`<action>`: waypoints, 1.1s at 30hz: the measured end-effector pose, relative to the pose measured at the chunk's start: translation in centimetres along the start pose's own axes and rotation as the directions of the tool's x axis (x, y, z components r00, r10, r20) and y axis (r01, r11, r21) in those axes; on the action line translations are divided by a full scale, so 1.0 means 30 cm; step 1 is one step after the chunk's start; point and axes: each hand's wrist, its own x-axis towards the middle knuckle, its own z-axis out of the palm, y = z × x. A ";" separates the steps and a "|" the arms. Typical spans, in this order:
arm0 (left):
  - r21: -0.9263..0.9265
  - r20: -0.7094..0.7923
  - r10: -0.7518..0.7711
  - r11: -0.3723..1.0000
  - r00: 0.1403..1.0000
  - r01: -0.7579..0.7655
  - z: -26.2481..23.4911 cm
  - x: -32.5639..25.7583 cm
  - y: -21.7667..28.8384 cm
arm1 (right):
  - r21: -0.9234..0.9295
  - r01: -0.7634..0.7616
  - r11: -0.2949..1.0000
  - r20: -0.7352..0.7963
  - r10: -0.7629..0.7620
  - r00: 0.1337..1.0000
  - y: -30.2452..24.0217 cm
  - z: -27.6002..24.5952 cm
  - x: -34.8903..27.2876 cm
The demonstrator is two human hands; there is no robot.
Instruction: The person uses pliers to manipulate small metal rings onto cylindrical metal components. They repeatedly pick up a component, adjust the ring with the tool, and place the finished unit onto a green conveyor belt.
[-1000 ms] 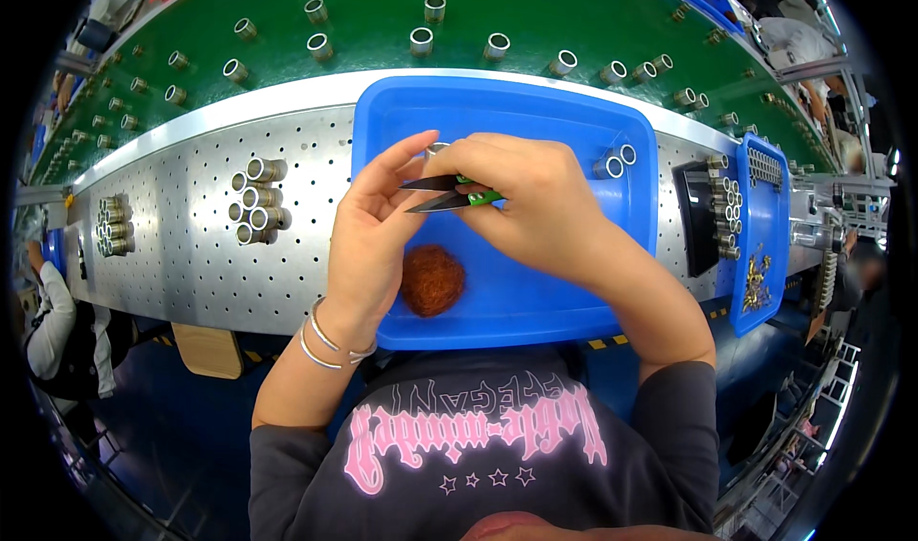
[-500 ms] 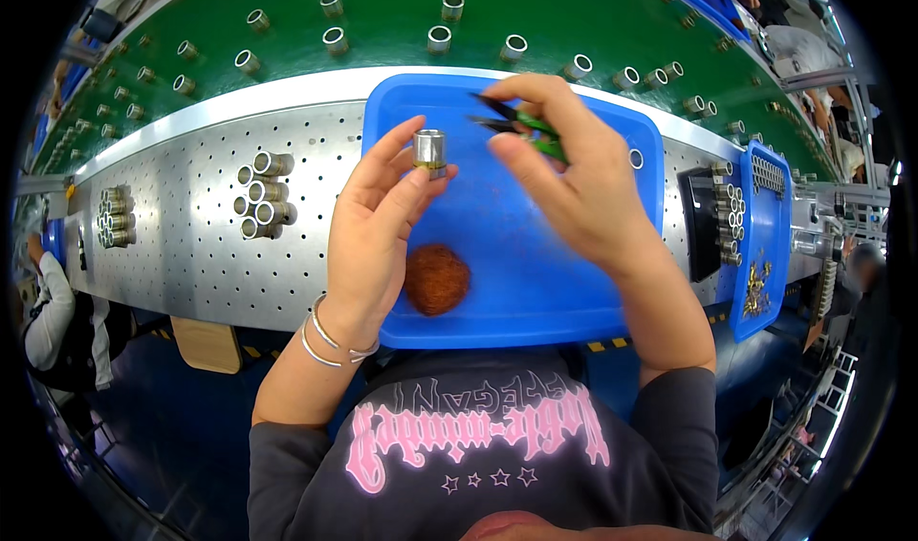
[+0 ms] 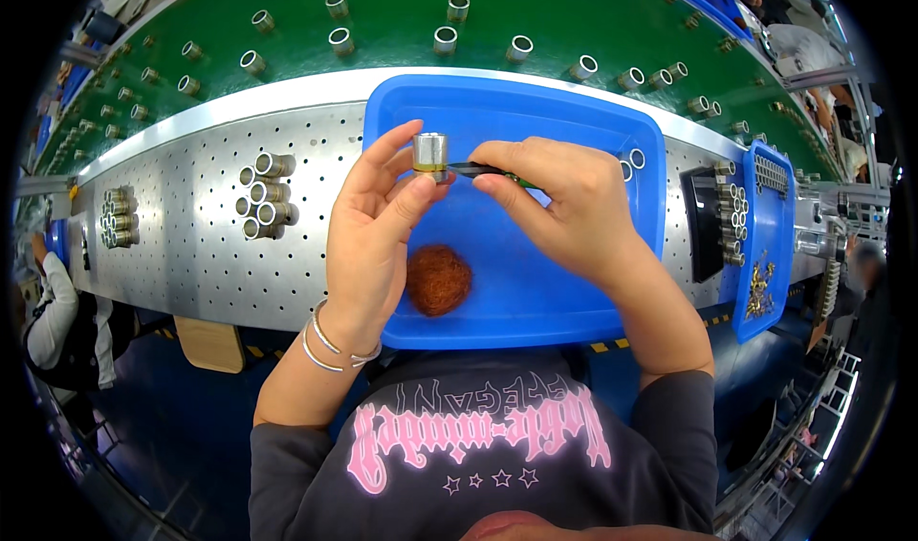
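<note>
Two hands meet over the blue tray (image 3: 612, 292): the left hand (image 3: 373, 245) pinches a metal sleeve (image 3: 429, 153), and the right hand (image 3: 574, 211), back from the tray's far corner, now brings its tweezers (image 3: 478, 169) to it.

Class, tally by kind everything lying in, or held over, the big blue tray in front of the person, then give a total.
metal cylinder: 3 (one in the left hand, two by the right wall of the blue tray)
tweezers: 1 (in the right hand)
rust-brown tuft: 1
Total: 5
</note>
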 end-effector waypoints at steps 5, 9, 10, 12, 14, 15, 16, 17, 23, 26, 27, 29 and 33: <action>0.001 0.003 0.011 1.000 1.000 -0.011 0.006 -0.002 -0.006 | 0.033 0.018 0.999 -0.038 -0.017 0.999 0.005 0.009 -0.002; 0.017 0.017 0.016 1.000 1.000 -0.016 0.005 -0.004 -0.011 | 0.034 0.002 0.999 -0.009 -0.002 1.000 0.005 0.001 -0.004; 0.018 0.017 0.017 1.000 1.000 -0.017 0.004 -0.004 -0.013 | 0.036 0.000 0.999 -0.012 0.000 1.000 0.005 0.001 -0.004; 0.021 0.017 0.021 1.000 1.000 -0.021 0.004 -0.002 -0.015 | 0.040 -0.003 0.999 -0.018 0.004 1.000 0.004 0.003 -0.004; 0.027 0.014 0.018 0.999 1.000 -0.018 0.003 -0.002 -0.016 | 0.031 -0.007 0.999 -0.016 0.008 1.000 0.006 0.003 -0.004; 0.028 0.013 0.018 0.999 1.000 -0.018 0.003 -0.002 -0.017 | 0.025 -0.009 1.000 -0.015 0.009 1.000 0.007 0.002 -0.005; 0.029 0.013 0.018 0.999 1.000 -0.018 0.003 -0.002 -0.016 | 0.025 -0.008 1.000 -0.014 0.009 1.000 0.007 0.000 -0.005; 0.029 0.012 0.018 0.999 1.000 -0.019 0.004 -0.002 -0.015 | 0.025 -0.008 1.000 -0.014 0.008 1.000 0.006 -0.001 -0.004; 0.018 0.020 0.006 1.000 1.000 -0.006 0.009 0.001 -0.007 | 0.097 -0.056 0.994 -0.030 0.059 0.998 0.022 0.001 -0.008; -0.026 0.023 -0.022 0.999 0.999 0.022 0.008 0.004 0.001 | 0.204 -0.141 0.969 -0.012 0.147 0.989 0.025 -0.005 -0.008; -0.042 0.024 -0.033 0.999 0.999 0.034 0.006 0.005 0.004 | 0.237 -0.176 0.955 0.006 0.179 0.984 0.023 -0.008 -0.007; -0.092 0.013 -0.056 0.994 0.998 0.057 0.005 0.005 0.006 | 0.213 -0.249 0.945 0.079 0.237 0.968 0.009 -0.022 0.002; -0.019 0.015 -0.006 1.000 1.000 0.006 0.012 0.001 -0.008 | 0.241 -0.154 0.958 0.061 0.144 0.988 0.004 0.007 0.004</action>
